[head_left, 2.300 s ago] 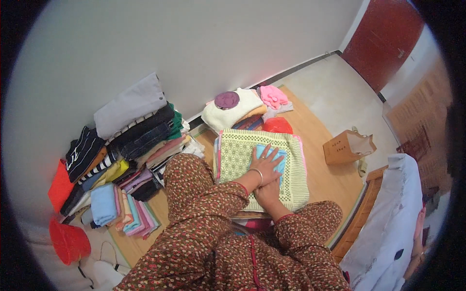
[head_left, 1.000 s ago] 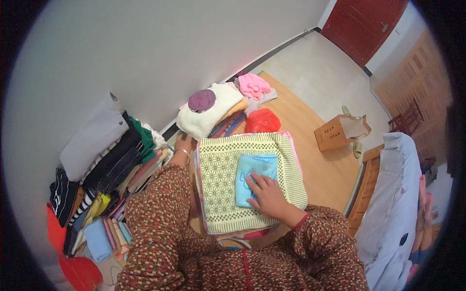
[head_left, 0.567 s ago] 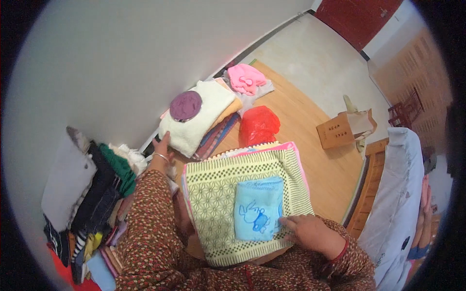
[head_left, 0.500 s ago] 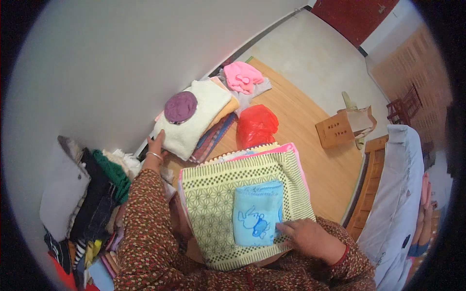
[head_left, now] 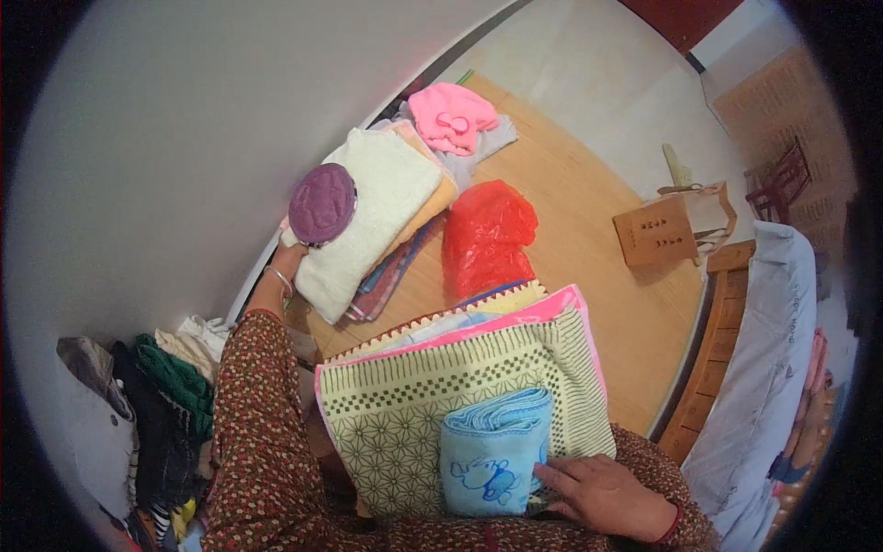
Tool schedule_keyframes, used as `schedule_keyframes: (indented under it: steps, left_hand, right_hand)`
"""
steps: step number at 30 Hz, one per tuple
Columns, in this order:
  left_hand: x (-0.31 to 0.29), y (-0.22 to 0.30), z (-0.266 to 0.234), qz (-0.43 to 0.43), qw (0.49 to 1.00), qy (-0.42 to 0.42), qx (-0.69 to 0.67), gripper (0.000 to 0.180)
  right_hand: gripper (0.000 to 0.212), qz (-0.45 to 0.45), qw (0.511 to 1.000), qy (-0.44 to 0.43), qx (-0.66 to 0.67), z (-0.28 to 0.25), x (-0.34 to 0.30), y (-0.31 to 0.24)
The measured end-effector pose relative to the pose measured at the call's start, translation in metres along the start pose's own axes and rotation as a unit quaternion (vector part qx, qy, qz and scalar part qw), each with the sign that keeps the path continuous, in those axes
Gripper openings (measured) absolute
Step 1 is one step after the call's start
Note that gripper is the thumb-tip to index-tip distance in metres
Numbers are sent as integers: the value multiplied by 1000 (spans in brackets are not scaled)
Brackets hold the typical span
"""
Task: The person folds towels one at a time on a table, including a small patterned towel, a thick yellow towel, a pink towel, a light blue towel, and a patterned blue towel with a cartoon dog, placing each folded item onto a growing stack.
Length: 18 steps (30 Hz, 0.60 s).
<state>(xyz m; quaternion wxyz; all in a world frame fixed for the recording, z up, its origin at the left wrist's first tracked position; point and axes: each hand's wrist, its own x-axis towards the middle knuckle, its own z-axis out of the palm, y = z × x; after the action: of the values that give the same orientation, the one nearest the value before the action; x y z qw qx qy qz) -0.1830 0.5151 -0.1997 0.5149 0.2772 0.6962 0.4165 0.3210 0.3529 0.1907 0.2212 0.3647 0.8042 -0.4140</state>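
My left hand, wearing a bangle, reaches to the near left edge of a folded white towel. Its fingertips pinch the rim of a purple round cloth item, perhaps a cap; some fingers are hidden. On my lap lies a pile of folded cloths, topped by a pale green patterned towel. A folded light blue towel with a blue animal print rests on that. My right hand lies beside it, fingers stretched and touching its right edge.
A red plastic bag stands on the wooden surface, with a pink bow-trimmed cloth farther back. Heaped clothes lie at left. A brown paper bag and a pale covered rail are at right.
The purple item has shifted toward my left hand and looks raised at its rim. The lap pile and blue towel now tilt up more. The view has shifted slightly.
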Motion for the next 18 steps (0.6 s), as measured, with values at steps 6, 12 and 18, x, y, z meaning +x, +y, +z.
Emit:
schedule_keyframes:
  steps: [6,12,18]
  left_hand:
    - [-16,43,65,14,993,-119,-14,52]
    - [-16,61,183,-14,977,-206,52,53]
    - [-5,46,251,63,959,-273,46,84]
  right_hand:
    - [51,16,1000,7,12,-5,-3,5]
    - [51,29,999,32,29,-1,-6,12]
    - [63,29,996,87,22,7,-23,5]
